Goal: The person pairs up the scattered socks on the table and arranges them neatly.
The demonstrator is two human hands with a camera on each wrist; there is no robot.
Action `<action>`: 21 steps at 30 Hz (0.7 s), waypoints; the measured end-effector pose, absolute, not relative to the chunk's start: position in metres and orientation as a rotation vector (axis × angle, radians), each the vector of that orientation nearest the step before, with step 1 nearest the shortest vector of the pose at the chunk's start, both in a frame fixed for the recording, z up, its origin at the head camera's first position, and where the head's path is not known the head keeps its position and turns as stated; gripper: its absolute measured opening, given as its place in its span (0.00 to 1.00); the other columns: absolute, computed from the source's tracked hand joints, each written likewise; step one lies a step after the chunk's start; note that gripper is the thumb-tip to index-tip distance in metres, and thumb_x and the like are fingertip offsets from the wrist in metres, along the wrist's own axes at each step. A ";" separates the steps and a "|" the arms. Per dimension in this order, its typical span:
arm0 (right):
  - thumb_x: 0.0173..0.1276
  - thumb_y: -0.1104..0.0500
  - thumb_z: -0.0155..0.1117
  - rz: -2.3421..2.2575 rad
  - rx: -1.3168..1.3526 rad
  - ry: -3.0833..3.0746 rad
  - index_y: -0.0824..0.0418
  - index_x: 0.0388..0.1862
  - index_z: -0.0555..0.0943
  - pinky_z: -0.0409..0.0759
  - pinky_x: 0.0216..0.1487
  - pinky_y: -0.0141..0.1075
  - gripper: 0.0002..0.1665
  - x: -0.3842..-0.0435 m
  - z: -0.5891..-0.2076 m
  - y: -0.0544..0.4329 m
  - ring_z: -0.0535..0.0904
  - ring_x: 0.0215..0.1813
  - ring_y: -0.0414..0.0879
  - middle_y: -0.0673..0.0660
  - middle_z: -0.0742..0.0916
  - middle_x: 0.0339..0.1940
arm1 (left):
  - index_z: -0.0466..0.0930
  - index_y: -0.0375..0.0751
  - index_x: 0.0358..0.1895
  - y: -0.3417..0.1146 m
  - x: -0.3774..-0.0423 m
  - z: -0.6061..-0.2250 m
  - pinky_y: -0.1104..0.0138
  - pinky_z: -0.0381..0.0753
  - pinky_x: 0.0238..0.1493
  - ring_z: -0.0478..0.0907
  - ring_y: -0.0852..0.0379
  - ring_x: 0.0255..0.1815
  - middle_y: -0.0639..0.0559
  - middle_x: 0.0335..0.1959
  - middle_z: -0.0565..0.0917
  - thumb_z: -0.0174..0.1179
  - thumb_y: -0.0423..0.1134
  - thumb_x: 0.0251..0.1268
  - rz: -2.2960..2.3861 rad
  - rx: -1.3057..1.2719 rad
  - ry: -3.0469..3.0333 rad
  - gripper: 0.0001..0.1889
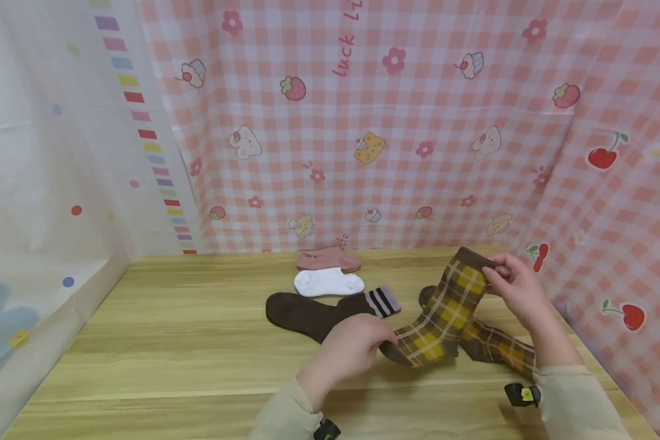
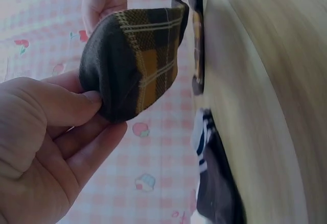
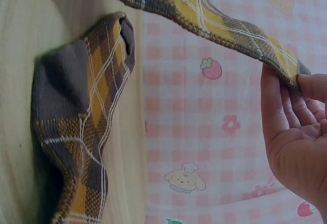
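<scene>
A yellow and brown plaid sock (image 1: 445,311) is stretched out between both hands above the table. My left hand (image 1: 357,342) pinches its dark toe, thumb on one side and fingers on the other, as the left wrist view shows. At the other end, my right hand (image 1: 514,284) pinches the brown cuff between thumb and fingers. A second plaid sock (image 3: 92,106) of the same pattern lies on the table beneath, partly hidden by the held one in the head view. Close beyond the left hand lies a dark brown sock (image 1: 302,311) with a grey striped cuff.
Behind the brown sock lie a white ankle sock (image 1: 327,283) and a pink ankle sock (image 1: 330,260), one behind the other. The wooden table (image 1: 170,342) meets a pink checked curtain (image 1: 330,153) at the back, and more printed cloth hangs at both sides.
</scene>
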State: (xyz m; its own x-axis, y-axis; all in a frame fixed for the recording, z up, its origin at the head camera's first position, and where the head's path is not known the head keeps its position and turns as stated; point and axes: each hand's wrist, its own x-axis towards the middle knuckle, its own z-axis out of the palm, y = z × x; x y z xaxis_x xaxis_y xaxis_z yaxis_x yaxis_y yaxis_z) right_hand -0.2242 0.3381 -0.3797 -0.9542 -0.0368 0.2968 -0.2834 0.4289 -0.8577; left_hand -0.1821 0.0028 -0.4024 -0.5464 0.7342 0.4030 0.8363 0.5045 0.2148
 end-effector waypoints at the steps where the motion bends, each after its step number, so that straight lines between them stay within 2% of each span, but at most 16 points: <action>1: 0.78 0.62 0.52 1.540 0.281 -2.450 0.76 0.54 0.69 0.84 0.38 0.31 0.16 -0.223 -0.380 0.337 0.80 0.37 0.33 0.52 0.78 0.31 | 0.89 0.47 0.39 0.000 -0.182 -0.402 0.75 0.75 0.54 0.82 0.62 0.43 0.59 0.39 0.87 0.62 0.20 0.55 -0.564 -1.334 -2.485 0.18; 4: 0.78 0.63 0.53 1.558 0.309 -2.434 0.76 0.54 0.69 0.84 0.38 0.32 0.16 -0.220 -0.380 0.331 0.80 0.37 0.34 0.52 0.78 0.32 | 0.88 0.47 0.39 -0.007 -0.183 -0.400 0.74 0.75 0.53 0.81 0.61 0.43 0.58 0.38 0.86 0.62 0.20 0.56 -0.538 -1.357 -2.474 0.17; 7: 0.77 0.65 0.53 1.573 0.366 -2.412 0.77 0.53 0.69 0.85 0.38 0.33 0.14 -0.218 -0.381 0.328 0.82 0.37 0.35 0.48 0.82 0.34 | 0.88 0.48 0.39 -0.014 -0.182 -0.399 0.74 0.75 0.52 0.81 0.61 0.43 0.59 0.38 0.86 0.62 0.21 0.56 -0.506 -1.391 -2.464 0.17; 11: 0.76 0.69 0.54 1.633 0.441 -2.386 0.78 0.52 0.69 0.84 0.37 0.33 0.13 -0.214 -0.382 0.322 0.83 0.36 0.36 0.42 0.85 0.35 | 0.88 0.49 0.39 -0.025 -0.182 -0.400 0.74 0.76 0.50 0.80 0.61 0.44 0.59 0.39 0.86 0.63 0.20 0.52 -0.465 -1.443 -2.426 0.19; 15: 0.74 0.71 0.54 1.646 0.457 -2.403 0.79 0.53 0.68 0.84 0.36 0.32 0.14 -0.210 -0.381 0.317 0.83 0.36 0.36 0.41 0.85 0.37 | 0.88 0.50 0.38 -0.037 -0.182 -0.398 0.75 0.76 0.50 0.80 0.61 0.44 0.60 0.38 0.85 0.63 0.19 0.50 -0.427 -1.509 -2.381 0.19; 17: 0.74 0.71 0.55 1.634 0.453 -2.423 0.79 0.54 0.68 0.85 0.36 0.33 0.15 -0.208 -0.380 0.315 0.83 0.37 0.36 0.42 0.86 0.39 | 0.89 0.51 0.38 -0.043 -0.184 -0.397 0.75 0.76 0.51 0.79 0.62 0.45 0.61 0.39 0.86 0.64 0.20 0.50 -0.398 -1.548 -2.362 0.20; 21: 0.74 0.71 0.55 1.637 0.453 -2.452 0.79 0.55 0.68 0.85 0.37 0.34 0.16 -0.204 -0.380 0.312 0.83 0.38 0.37 0.50 0.87 0.43 | 0.89 0.52 0.38 -0.054 -0.186 -0.393 0.76 0.75 0.51 0.79 0.64 0.46 0.63 0.39 0.86 0.64 0.19 0.47 -0.367 -1.608 -2.328 0.22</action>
